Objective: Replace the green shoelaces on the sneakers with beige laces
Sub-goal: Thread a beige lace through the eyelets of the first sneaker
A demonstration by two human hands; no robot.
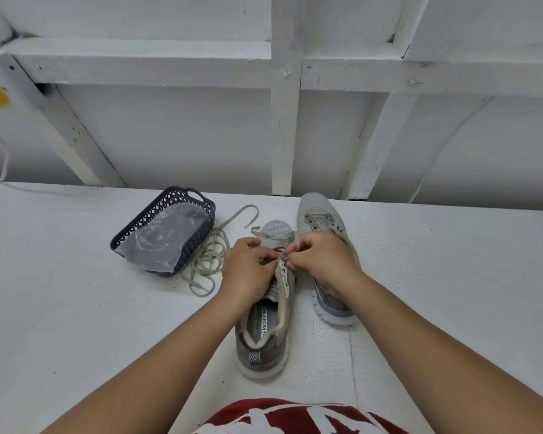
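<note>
Two grey sneakers stand side by side on the white bench (76,308), toes pointing away from the person. The near sneaker (264,333) sits between the forearms with its heel toward the camera and printed insole showing; the far sneaker (323,220) stands just to its right and further back, its upper eyelets bare, its heel half hidden under the right wrist. Both hands meet over the near sneaker's eyelets. The left hand (248,267) rests on the tongue area, its fingers curled and pinching the lace (276,234) at the eyelet row. The right hand (323,261) has its fingers bunched together and pinches the same lace from the other side; a loop of it rises over the knuckles and a flat strand crosses the toe. Whether this lace is green or beige I cannot tell; it reads as pale grey-beige. A loose lace (207,261) of similar colour lies in a tangle on the bench left of the near sneaker, one end curling out toward the wall. Just beside the tangle sits a dark lattice basket (182,195), tilted to the bench edge, with a clear plastic bag (163,236) in it that spills over its near rim. A red and white shirt (295,418) fills the bottom edge.
</note>
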